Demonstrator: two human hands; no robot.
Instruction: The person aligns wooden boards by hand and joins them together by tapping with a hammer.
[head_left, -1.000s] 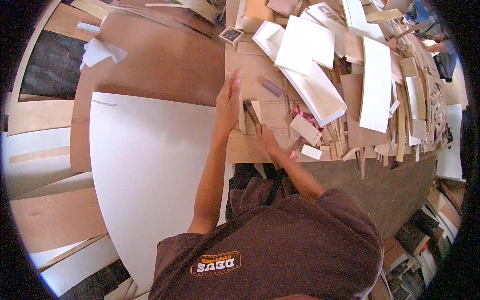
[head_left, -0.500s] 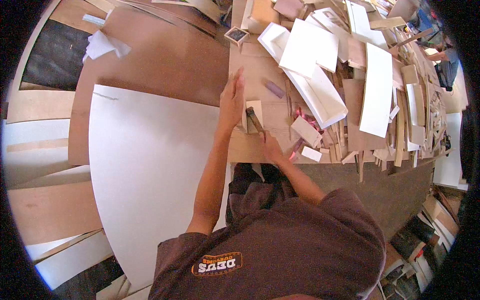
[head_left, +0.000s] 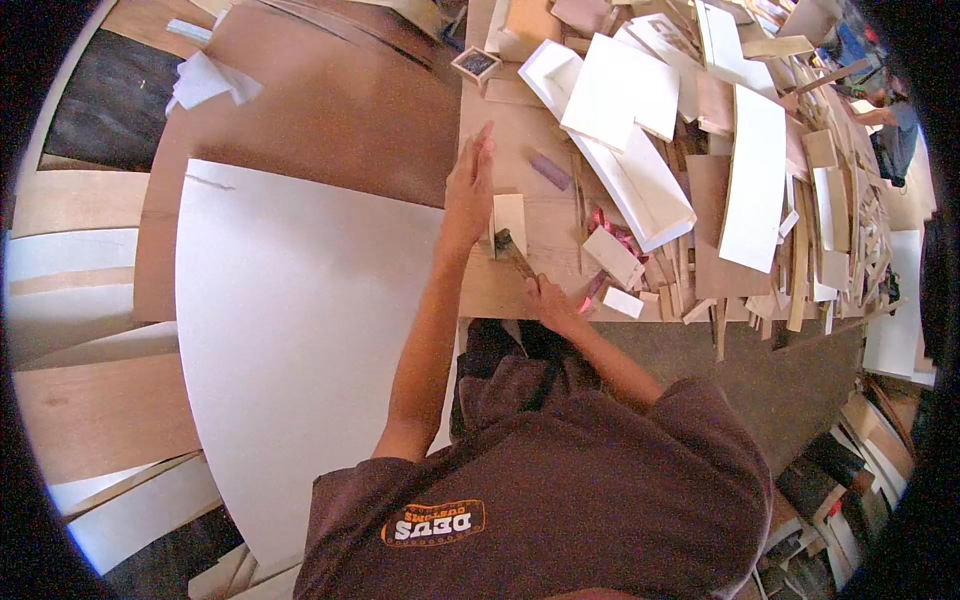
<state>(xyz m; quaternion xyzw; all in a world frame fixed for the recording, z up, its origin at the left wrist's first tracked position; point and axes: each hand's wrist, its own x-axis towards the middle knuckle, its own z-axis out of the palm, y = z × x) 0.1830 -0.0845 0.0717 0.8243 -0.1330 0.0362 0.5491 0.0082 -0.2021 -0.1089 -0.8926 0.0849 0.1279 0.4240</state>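
My right hand (head_left: 548,300) is closed around the wooden handle of a hammer (head_left: 517,256). Its dark head lies over the near end of a small pale wood block (head_left: 510,213) on the workbench (head_left: 530,112). Left of that block, my left hand (head_left: 469,185) is held edge-on with its fingers stretched out and pointing away from me. It lies along the seam between the bench and a brown panel; whether it presses on anything I cannot tell. A purplish-brown block (head_left: 549,171) lies beyond the hammer.
A large white sheet (head_left: 300,330) and a brown panel (head_left: 320,110) spread out on the left. A small box with dark contents (head_left: 476,65) stands at the back. White boards (head_left: 622,92), a white trough-shaped piece (head_left: 650,195) and wood offcuts crowd the right. Another person (head_left: 895,130) is at far right.
The hammer head has shifted slightly toward me, uncovering more of the pale wood block. My left hand stays in nearly the same place, fingers still straight.
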